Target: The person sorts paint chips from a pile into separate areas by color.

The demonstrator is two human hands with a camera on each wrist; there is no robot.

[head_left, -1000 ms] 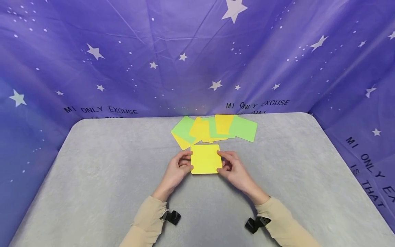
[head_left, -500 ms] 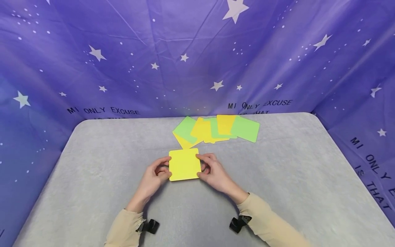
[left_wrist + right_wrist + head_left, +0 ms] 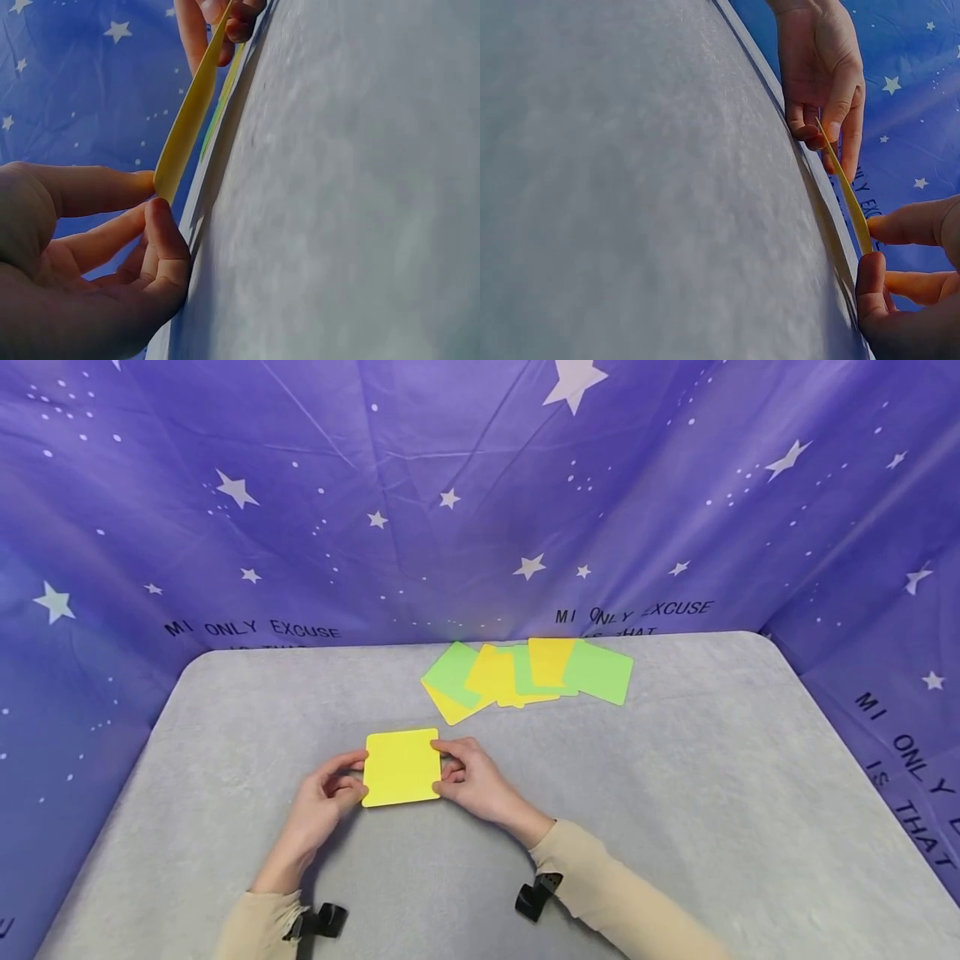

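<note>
- Head view: I see the yellow card (image 3: pixel 401 767) held between both hands above the grey desk (image 3: pixel 675 793), toward its near left part.
- The left hand (image 3: pixel 318 802) pinches the card's left edge, thumb on top and fingers curled beneath (the left wrist view shows the thumb and a fingertip closing on the thin edge (image 3: pixel 176 154)).
- The right hand (image 3: pixel 472 781) pinches the right edge the same way; from the right wrist view I make out its grip on the card (image 3: pixel 847 199) with the card lifted just off the desk, slightly tilted.
- Farther back lies a fanned spread of green and yellow cards (image 3: pixel 528 672), overlapping, well apart from the held one.
- A purple star-printed cloth (image 3: pixel 300 510) rises behind and at both sides.
</note>
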